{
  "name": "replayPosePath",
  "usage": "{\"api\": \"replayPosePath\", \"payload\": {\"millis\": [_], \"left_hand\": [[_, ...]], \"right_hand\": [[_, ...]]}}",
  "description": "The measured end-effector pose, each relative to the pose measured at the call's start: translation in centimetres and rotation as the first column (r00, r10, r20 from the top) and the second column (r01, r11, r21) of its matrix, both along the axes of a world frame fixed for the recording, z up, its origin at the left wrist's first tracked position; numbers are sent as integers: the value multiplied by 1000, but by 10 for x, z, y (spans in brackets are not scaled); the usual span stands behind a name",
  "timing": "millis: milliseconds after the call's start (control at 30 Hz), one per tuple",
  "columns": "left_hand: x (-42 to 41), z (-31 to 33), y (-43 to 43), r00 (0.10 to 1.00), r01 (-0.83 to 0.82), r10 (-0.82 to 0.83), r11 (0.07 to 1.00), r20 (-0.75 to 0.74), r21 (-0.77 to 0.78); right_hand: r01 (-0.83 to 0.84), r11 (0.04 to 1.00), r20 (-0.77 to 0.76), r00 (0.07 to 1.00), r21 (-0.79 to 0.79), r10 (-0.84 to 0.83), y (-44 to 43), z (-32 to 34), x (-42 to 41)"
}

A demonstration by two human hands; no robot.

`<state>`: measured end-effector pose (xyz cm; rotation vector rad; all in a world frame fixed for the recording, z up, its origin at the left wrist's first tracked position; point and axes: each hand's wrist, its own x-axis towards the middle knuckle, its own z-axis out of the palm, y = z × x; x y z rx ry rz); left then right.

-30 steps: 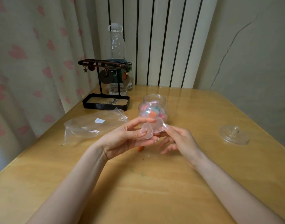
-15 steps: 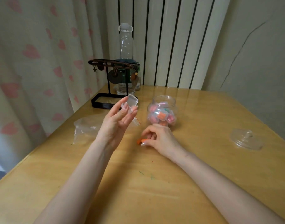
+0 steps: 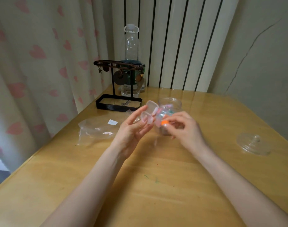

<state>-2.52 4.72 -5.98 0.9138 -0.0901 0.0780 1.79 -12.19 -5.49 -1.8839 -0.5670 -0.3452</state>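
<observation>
The little box (image 3: pixel 149 112) is a clear plastic one with its hinged lid flipped open. It sits up off the table (image 3: pixel 156 190) at the fingertips of the left hand (image 3: pixel 131 133), just in front of the jar.

Going from the left, we see the clear plastic bag (image 3: pixel 97 128) lying flat near the table's left edge, where it was half a second ago. Behind it are the black stand (image 3: pixel 107 107) with its tray and the tall bottle (image 3: pixel 131 45), neither of which has moved.

The left hand has its palm turned towards us, and it pinches the lower half of the box between thumb and fingers. It held the box the same way a moment ago, but the box now reads as two open halves rather than one square.

Just behind the box is the open jar (image 3: pixel 170 104) of pink and orange pieces.

The right hand (image 3: pixel 185 128) shows the clearest difference. Half a second ago it was down on the table with its fingers closed over the orange piece (image 3: pixel 164 123). Now it is lifted, with thumb and fingertips pinching that piece in front of the jar. The piece is close beside the open box, and we cannot tell whether they touch.

Far to the right, the glass lid (image 3: pixel 252 144) lies on the table, well apart from the jar as before.
</observation>
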Motion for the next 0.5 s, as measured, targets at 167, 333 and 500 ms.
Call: {"api": "replayPosePath", "payload": {"millis": [167, 333, 500], "left_hand": [[-7, -8, -28, 987, 146, -157, 971, 46, 188], [-12, -13, -42, 986, 115, -148, 934, 71, 339], [-12, -13, -46, 995, 43, -81, 874, 59, 484]], "right_hand": [[25, 998, 124, 992, 58, -32, -18, 22, -30], [158, 975, 321, 942, -157, -101, -19, -2, -31], [135, 957, 370, 928, -257, -31, -26, -2, -32]]}}
